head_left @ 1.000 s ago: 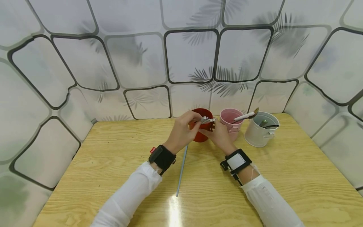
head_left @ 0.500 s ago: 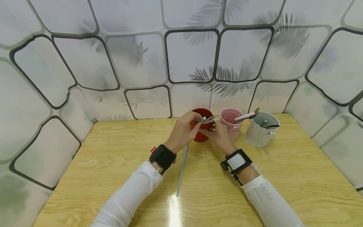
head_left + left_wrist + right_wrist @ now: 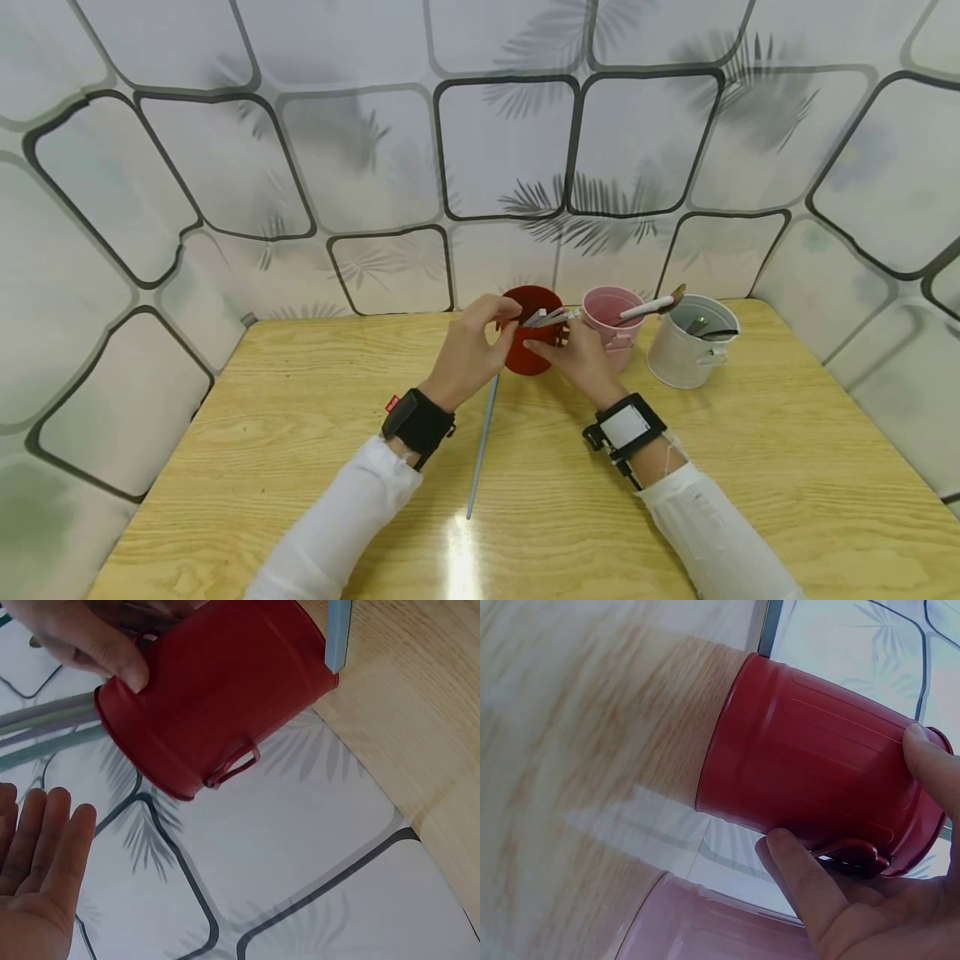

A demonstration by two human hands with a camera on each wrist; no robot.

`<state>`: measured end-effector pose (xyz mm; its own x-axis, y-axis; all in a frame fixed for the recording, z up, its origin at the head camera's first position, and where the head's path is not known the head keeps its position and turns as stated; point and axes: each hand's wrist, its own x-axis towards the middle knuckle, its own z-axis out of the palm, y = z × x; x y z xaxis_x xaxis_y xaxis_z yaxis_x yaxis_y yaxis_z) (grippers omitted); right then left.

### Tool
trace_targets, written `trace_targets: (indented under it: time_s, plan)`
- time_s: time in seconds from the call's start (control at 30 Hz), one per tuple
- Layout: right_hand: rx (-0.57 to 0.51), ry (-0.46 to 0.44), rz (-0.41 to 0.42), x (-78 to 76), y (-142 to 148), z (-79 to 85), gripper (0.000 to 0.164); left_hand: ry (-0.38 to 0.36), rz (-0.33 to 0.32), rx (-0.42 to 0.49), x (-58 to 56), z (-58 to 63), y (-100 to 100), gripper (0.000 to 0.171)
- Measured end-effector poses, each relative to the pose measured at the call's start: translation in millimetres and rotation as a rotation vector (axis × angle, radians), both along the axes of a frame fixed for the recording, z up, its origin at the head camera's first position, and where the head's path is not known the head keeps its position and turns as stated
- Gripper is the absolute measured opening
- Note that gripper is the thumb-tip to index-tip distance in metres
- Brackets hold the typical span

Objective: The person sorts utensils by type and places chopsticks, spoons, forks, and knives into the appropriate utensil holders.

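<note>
Near the back of the table stands a red bucket point(image 3: 531, 358) with small side handles. Several coloured chopsticks point(image 3: 52, 727) stick out over its rim, their ends close to the right hand in the head view. My right hand point(image 3: 581, 354) grips the bucket, thumb point(image 3: 928, 761) on the wall near the rim and fingers around the side handle. Just left of the bucket is my left hand point(image 3: 472, 346), fingers loosely curved, with nothing in it; the left wrist view shows its fingers point(image 3: 56, 840) apart from the chopsticks. A single blue-grey chopstick point(image 3: 482, 450) lies on the table before the bucket.
Right of the red bucket stands a pink bucket point(image 3: 617, 354) with a white-handled utensil point(image 3: 647, 310) leaning across its rim. Beside it, a white bucket point(image 3: 675, 358) holds a few utensils. A patterned wall point(image 3: 390, 167) closes off the wooden table point(image 3: 300, 400) behind.
My left hand has let go of the chopsticks and drawn back to the left. They now rest in the red bucket. The right hand stays on the bucket.
</note>
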<state>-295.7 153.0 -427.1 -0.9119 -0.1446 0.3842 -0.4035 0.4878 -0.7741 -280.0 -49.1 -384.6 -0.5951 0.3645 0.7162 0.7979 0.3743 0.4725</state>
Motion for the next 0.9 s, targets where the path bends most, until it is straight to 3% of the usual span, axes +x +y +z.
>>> trace_targets:
  time_s: [0.27, 0.5, 0.9]
  plan:
    - [0.031, -0.065, -0.047, 0.9, -1, 0.8, 0.050, -0.027, -0.001, 0.055, 4.7, 4.2, -20, 0.016]
    - [0.020, -0.070, -0.049, 3.0, -1, 1.8, 0.052, -0.057, 0.037, 0.010, 6.8, 5.4, -27, 0.014]
    - [-0.007, -0.048, -0.032, 2.6, -1, 1.7, 0.053, -0.316, 0.195, -0.225, 2.7, 2.8, -19, 0.008]
